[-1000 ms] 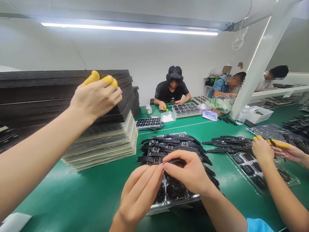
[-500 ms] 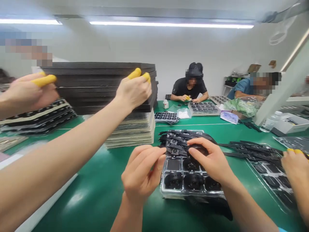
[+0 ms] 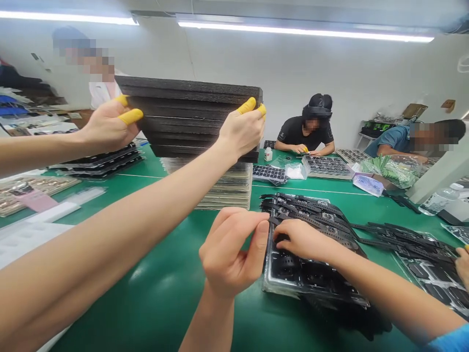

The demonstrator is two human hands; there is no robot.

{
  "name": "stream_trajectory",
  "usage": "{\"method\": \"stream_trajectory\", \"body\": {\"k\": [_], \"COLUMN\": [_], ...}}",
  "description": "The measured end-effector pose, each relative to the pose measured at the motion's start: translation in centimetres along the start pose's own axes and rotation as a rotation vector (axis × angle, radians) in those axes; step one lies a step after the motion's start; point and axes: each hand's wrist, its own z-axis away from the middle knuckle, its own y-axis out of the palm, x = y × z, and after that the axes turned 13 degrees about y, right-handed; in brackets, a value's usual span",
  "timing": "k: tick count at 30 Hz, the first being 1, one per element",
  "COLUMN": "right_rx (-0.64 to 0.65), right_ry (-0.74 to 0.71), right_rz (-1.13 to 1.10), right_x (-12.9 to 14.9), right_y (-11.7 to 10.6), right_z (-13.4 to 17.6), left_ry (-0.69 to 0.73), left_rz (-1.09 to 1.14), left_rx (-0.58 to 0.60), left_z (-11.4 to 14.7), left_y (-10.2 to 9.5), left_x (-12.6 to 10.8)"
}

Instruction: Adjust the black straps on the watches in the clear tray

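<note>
My left hand [image 3: 234,252] is closed in a pinch at the near left edge of a clear plastic tray [image 3: 269,281]. Between its thumb and forefinger is the end of a black watch strap [image 3: 273,221]. My right hand [image 3: 300,237] reaches over the tray with its fingers bent down into a compartment; the fingertips are partly hidden, and what they grip cannot be made out. Black watches with perforated straps [image 3: 331,217] lie in rows across the far part of the tray. Another dark watch [image 3: 287,264] sits in a nearer compartment.
At left, a co-worker's hands [image 3: 242,129] with yellow finger covers hold a stack of black trays [image 3: 190,115] above a pale stack [image 3: 230,188]. More straps [image 3: 403,239] and a co-worker's hand [image 3: 462,266] are at right. A water bottle [image 3: 439,199] stands farther back.
The view has turned left, so the scene sits farther right. My right hand has moved lower and closer to my left hand, uncovering more watches behind it. My left hand keeps its pinch.
</note>
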Motion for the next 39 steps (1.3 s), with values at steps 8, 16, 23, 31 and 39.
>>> {"method": "stream_trajectory", "body": {"k": [8, 16, 23, 31, 39], "right_rx": [0.069, 0.168, 0.272, 0.294, 0.314], "right_ry": [0.189, 0.346, 0.369, 0.423, 0.384], "right_rz": [0.315, 0.55, 0.574, 0.589, 0.43], "right_x": [-0.8, -0.8, -0.7, 0.8, 0.0], "right_y": [-3.1, -0.8, -1.2, -1.4, -2.5], "right_z": [-2.3, -3.6, -5.2, -5.4, -5.7], "left_ry": [0.164, 0.196, 0.183, 0.152, 0.149], "left_rz": [0.142, 0.175, 0.159, 0.14, 0.177], "left_rx": [-0.179, -0.119, -0.12, -0.048, -0.028], "left_z": [0.1, -0.1, 0.3, 0.2, 0.4], "left_y": [1.0, 1.1, 1.8, 2.0, 2.3], "left_x": [0.7, 0.5, 0.7, 0.3, 0.4]}}
